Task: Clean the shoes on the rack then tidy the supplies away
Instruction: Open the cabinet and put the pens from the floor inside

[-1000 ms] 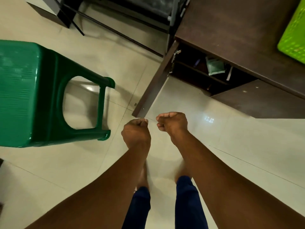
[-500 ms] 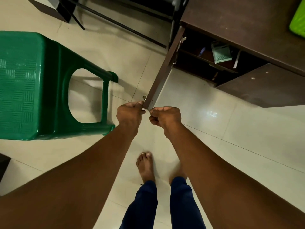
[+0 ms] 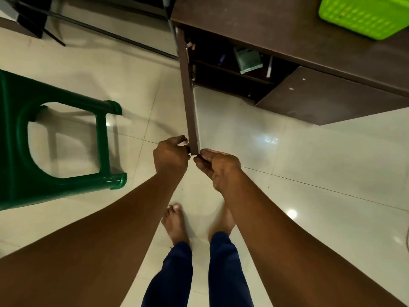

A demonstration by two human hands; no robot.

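Cabinet door (image 3: 190, 96) stands swung wide open, edge-on, its free end between both hands. The left hand (image 3: 170, 156) curls its fingers around the small metal handle (image 3: 186, 140) on the door's outer face. The right hand (image 3: 218, 168) pinches the door's lower corner with thumb and fingertips. Both arms reach forward, nearly straight. Inside the cabinet (image 3: 287, 32), small supplies (image 3: 247, 59) lie on a shelf.
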